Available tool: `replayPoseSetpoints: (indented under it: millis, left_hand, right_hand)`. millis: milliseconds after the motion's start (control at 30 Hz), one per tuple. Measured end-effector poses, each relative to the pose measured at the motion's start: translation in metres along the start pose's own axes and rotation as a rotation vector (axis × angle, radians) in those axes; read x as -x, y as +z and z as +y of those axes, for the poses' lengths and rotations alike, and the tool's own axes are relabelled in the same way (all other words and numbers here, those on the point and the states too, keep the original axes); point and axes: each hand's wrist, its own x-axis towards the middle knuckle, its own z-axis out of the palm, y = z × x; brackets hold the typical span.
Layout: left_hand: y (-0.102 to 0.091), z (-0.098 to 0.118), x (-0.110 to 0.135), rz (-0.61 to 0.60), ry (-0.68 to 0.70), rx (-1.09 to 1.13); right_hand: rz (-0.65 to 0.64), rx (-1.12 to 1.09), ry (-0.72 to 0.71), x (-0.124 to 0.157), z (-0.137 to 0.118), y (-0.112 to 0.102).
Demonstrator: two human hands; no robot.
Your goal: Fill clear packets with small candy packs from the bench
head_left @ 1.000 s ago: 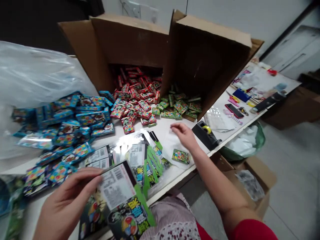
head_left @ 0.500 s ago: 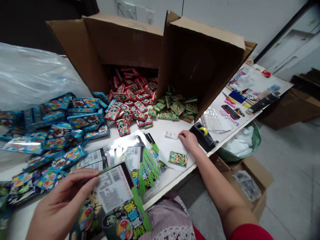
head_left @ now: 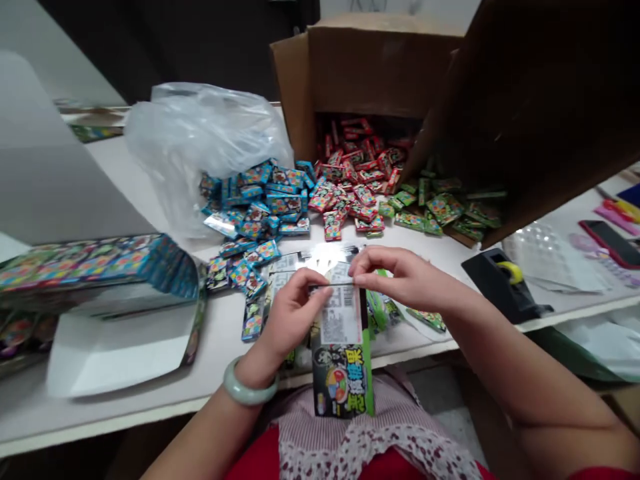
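A flat black-and-green candy packet (head_left: 341,353) with a white printed label and barcode hangs in front of my apron. My left hand (head_left: 295,310), a pale green bangle on its wrist, pinches the packet's top left edge between thumb and fingers. At the top right edge, my right hand (head_left: 393,273) has its thumb and fingers closed on the same packet. Whether a small sticker is under these fingertips I cannot make out. Behind the hands lie more packets, partly hidden. A small green candy box (head_left: 427,319) lies on white paper right of them.
Blue candy boxes (head_left: 283,200), red ones (head_left: 350,173) and green ones (head_left: 445,210) lie heaped behind, some spilling from cardboard cartons (head_left: 383,70). A tape dispenser (head_left: 505,283) stands right. An open display box (head_left: 120,347) sits left, near a plastic bag (head_left: 215,133).
My view has swung left. My right hand has left the label strip by the tape dispenser and come to the packet's top edge. The left hand still holds the packet, now more upright.
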Motion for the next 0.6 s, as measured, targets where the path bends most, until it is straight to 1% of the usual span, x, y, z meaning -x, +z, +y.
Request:
replayPoseSetpoints:
  millis: [67,167,333,467,533,600]
  left_hand:
    - [0.0,0.002,0.001,-0.009,-0.005,0.008]
    - [-0.003,0.004,0.003,-0.01,-0.007,0.025]
    - [-0.003,0.003,0.002,-0.031,-0.006,0.045]
    - [-0.002,-0.002,0.003,0.024,0.036,0.021]
    - [-0.004,-0.004,0.005,0.037,0.073,-0.023]
    - [-0.006,-0.003,0.006,0.027,0.126,-0.092]
  right_hand:
    - [-0.076,0.041,0.003,-0.02,-0.007,0.012]
    - [-0.127,0.077,0.057,-0.036,-0.001,0.018]
    - [-0.115,0.069,0.099,-0.04,0.007,0.021]
    - [-0.108,0.062,0.137,-0.045,0.012,0.023]
    - [-0.126,0.028,0.199,-0.049,0.017,0.023]
    - [-0.194,-0.073,0.31,-0.054,0.022,0.026]
